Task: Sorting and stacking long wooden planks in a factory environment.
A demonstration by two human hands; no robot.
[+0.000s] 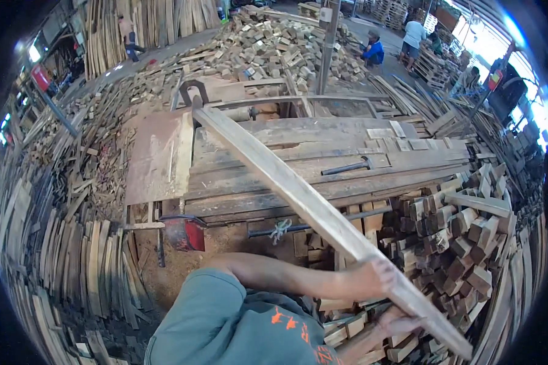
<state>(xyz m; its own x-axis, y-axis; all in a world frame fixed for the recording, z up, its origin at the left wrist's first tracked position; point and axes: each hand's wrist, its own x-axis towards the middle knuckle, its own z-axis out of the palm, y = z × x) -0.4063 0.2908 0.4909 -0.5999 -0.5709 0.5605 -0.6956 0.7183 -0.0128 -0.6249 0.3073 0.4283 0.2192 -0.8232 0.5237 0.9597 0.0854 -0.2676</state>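
Note:
A long pale wooden plank [292, 188] runs slantwise over the workbench, from the lower right up to the far left. My left hand [371, 278] is closed over its near part, the forearm crossing in front of my body. Lower down, my right hand [399, 322] grips the same plank close to its near end, some fingers hidden by the wood. The plank's far end lies beside a dark arched metal piece [193, 92]. Under and around it is the workbench [243, 182] of worn boards. A hammer [350, 166] lies on the bench, right of the plank.
Several short wood pieces [402, 137] lie at the bench's far right. A metal bar [310, 226] with a knotted strip and a red container [186, 234] are at the near edge. Cut blocks [463, 237] are heaped at right. Behind stand a post [329, 52] and several people [413, 38].

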